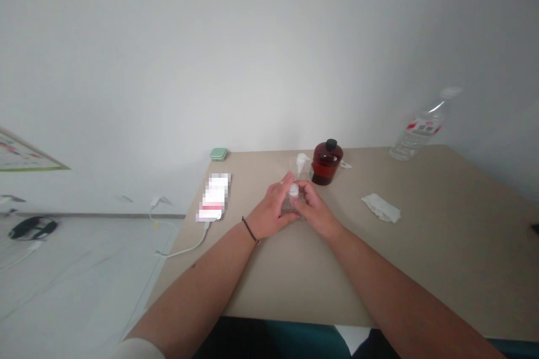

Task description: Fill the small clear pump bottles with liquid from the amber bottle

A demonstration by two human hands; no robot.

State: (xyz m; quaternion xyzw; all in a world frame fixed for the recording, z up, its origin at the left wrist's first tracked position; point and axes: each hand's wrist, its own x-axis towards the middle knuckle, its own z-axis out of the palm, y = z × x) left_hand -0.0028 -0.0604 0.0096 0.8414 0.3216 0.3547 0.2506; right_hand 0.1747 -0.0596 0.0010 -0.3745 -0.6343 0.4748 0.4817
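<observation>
Both of my hands meet near the middle of the table around a small clear container with a white cap [293, 190]. My left hand [273, 210] curves around the container's left side, with thumb and fingers closed on it. My right hand [315, 210] grips at the white cap from the right, thumb and fingertips against it. Most of the container's body is hidden by my fingers. Just behind the hands lies a white piece [302, 161] that looks like a pump top. Beside it stands a dark red-brown bottle [326, 164] with a black cap, upright and partly filled.
A folded white tissue [381, 207] lies to the right. At the back right stands a clear plastic water bottle [421, 128]. On the left are a phone [214, 196] with a white cable [189, 248] and a small green case [218, 154]. The wall borders the table's back edge.
</observation>
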